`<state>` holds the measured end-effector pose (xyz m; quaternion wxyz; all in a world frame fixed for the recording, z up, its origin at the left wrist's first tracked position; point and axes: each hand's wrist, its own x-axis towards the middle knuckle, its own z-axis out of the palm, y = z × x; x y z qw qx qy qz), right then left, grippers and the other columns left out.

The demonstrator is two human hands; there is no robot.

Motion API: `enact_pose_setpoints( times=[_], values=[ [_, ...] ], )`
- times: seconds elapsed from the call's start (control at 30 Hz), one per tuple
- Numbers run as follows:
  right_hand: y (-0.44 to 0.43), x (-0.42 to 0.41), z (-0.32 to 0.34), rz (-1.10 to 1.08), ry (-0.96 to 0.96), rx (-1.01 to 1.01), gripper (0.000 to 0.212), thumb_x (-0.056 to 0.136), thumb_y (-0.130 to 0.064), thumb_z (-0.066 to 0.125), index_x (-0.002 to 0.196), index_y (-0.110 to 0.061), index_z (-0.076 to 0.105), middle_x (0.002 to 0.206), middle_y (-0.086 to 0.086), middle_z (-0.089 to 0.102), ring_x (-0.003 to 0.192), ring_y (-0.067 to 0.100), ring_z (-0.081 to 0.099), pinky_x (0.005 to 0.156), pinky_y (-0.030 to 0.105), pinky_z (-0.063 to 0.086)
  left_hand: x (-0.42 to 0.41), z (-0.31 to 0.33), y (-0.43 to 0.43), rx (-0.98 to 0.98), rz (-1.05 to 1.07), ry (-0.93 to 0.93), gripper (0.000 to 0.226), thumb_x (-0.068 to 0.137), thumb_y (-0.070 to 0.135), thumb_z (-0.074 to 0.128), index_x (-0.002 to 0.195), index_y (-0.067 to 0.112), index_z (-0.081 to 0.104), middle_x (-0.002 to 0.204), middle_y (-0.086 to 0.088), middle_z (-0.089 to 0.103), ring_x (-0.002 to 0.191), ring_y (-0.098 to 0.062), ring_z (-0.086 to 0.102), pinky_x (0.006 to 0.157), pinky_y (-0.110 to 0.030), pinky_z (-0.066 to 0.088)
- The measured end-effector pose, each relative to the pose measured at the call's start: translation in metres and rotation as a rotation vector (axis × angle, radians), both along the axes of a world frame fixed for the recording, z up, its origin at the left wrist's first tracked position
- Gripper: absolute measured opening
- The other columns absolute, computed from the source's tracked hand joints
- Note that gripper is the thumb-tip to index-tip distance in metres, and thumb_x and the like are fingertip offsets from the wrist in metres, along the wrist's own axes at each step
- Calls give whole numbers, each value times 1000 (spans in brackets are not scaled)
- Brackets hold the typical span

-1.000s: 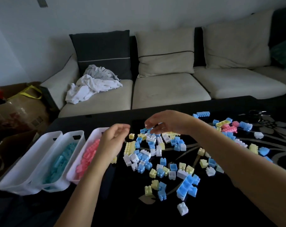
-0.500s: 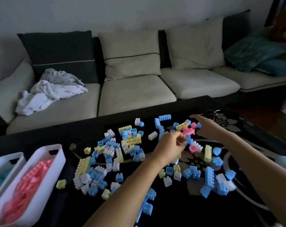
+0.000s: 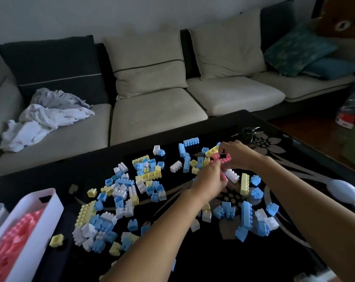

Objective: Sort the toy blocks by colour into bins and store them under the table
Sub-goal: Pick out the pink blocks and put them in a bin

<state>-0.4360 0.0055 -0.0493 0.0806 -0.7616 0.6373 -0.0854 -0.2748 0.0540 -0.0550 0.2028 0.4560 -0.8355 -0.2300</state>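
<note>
Closer together now, left hand (image 3: 208, 180) and right hand (image 3: 237, 154), fingers (image 3: 214, 167) around studded pink plastic blocks (image 3: 223, 158).

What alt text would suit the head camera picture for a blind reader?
A left hand and right hand grip pink blocks over a dark table strewn with blue, yellow and white blocks. A white bin of pink blocks sits at near left; a beige sofa stands behind.

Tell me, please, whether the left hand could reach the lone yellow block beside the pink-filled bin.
Probably yes: the left hand grips pink blocks farther right, but the yellow block lies alone, uncovered, on the table.
</note>
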Motion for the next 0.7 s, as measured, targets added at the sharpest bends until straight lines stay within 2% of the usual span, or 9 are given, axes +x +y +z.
enact_pose_setpoints(
  times=[0.07, 0.13, 0.2, 0.27, 0.37, 0.43, 0.53, 0.63, 0.7],
  values=[
    [4, -1, -7, 6, 9, -61, 48, 79, -40, 72, 117, -19, 52, 110, 0, 60, 108, 20, 46, 85, 33, 45, 7, 9, -7, 80, 56, 86, 29, 92, 13, 54, 120, 11, 51, 106, -4, 62, 77, -9, 58, 61, -12, 41],
    [11, -3, -14, 32, 51, -98, 41, 84, -39, 66, 118, -21, 54, 110, -1, 61, 110, 19, 46, 88, 32, 44, 12, 19, -19, 184, 143, 194, 19, 95, 18, 47, 112, 16, 55, 91, 0, 60, 62, -5, 49, 50, -14, 36],
    [18, -5, -23, 45, 51, -120, 35, 89, -36, 60, 121, -22, 55, 116, -1, 58, 115, 18, 46, 94, 32, 42, 13, 24, -37, 212, 231, 227, 25, 97, 19, 37, 100, 13, 62, 79, 0, 58, 59, -7, 46, 50, -20, 35],
    [26, -5, -27, 20, -21, -131, 31, 91, -28, 59, 121, -21, 58, 122, 1, 55, 116, 17, 47, 95, 32, 44, 10, 24, -52, 166, 278, 175, 35, 98, 21, 35, 94, 4, 66, 80, -6, 60, 61, -10, 48, 56, -26, 38],
    [36, -4, -31, -27, -118, -174, 29, 87, -21, 64, 116, -21, 62, 122, 0, 54, 110, 16, 54, 92, 29, 47, -2, 18, -66, 32, 229, 15, 30, 98, 28, 45, 95, 4, 63, 83, -7, 63, 67, -15, 53, 55, -26, 38],
    [44, -5, -30, -65, -146, -210, 28, 86, -24, 66, 113, -23, 64, 124, -3, 51, 115, 17, 48, 93, 26, 43, -11, 14, -71, -12, 156, -100, 22, 94, 28, 54, 104, 9, 62, 90, -7, 64, 75, -18, 57, 55, -26, 38],
    [54, -9, -28, -68, -106, -218, 29, 87, -29, 64, 116, -26, 64, 136, -3, 43, 127, 21, 33, 100, 28, 35, -22, 8, -78, -31, 75, -235, 27, 90, 24, 62, 115, 13, 60, 109, -8, 64, 95, -23, 61, 74, -32, 47],
    [58, -10, -28, -12, -136, -232, 29, 88, -26, 63, 116, -24, 64, 129, -5, 55, 123, 11, 42, 98, 14, 27, -28, 1, -80, -79, 54, -361, 28, 90, 26, 62, 115, 14, 62, 111, -10, 65, 97, -25, 62, 72, -32, 46],
    [60, -10, -30, -6, -155, -259, 27, 88, -24, 64, 115, -23, 65, 120, -6, 62, 116, 9, 47, 94, 13, 31, -33, -3, -80, -88, 50, -361, 32, 91, 28, 60, 120, 15, 57, 112, -10, 64, 97, -25, 62, 68, -30, 41]
  ],
)
